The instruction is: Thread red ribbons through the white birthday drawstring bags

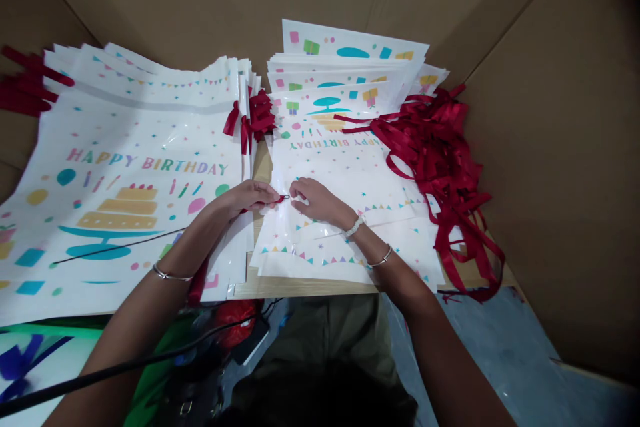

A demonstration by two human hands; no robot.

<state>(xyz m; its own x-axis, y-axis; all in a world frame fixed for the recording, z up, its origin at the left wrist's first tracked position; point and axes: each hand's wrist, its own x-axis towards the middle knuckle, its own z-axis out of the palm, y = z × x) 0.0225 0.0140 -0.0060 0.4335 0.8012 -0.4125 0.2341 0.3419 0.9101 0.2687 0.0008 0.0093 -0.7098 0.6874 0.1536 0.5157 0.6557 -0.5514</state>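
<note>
My left hand (253,195) is closed in a pinch on a long thin metal rod (120,242), which runs left across a printed bag stack. The rod's small looped end (286,197) sticks out past my fingertips, with a bit of red ribbon (279,199) beside it. Just right of the loop, my right hand (317,200) rests over a white "Happy Birthday" bag (340,180), thumb and forefinger apart, nothing visible between them. That bag lies with its print upside down to me. On the left, the other stack of bags (150,140) has red ribbon bows (260,113) along its sides.
A heap of loose red ribbons (435,147) lies on the right of the wooden table (310,287), some hanging over its edge. Cardboard walls (540,147) enclose the back and right. A black cable (125,367) crosses the lower left, below the table edge.
</note>
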